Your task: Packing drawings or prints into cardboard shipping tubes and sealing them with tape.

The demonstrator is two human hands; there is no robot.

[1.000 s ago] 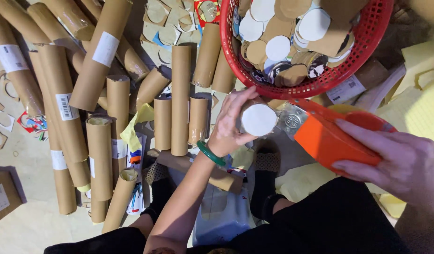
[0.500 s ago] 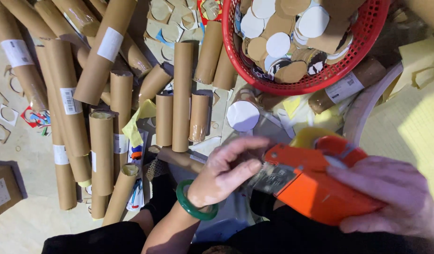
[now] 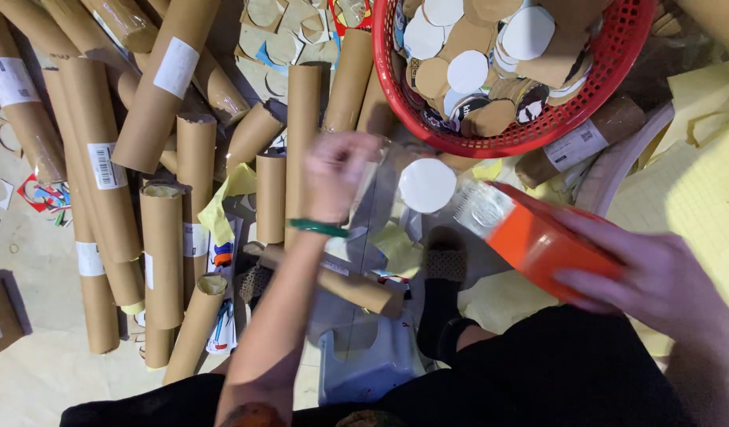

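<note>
While our right hand (image 3: 657, 277) grips the orange tape dispenser (image 3: 538, 237), fingers clamped along its back, our left hand (image 3: 337, 178) pinches the clear tape end, fingers together, just left of the white-capped tube (image 3: 427, 186) below the red basket (image 3: 617, 95).

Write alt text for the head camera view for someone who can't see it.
Seen from above, a right hand holds an orange tape dispenser near a white disc, while the left hand pulls clear tape. Cardboard tubes and a red basket surround them.
</note>
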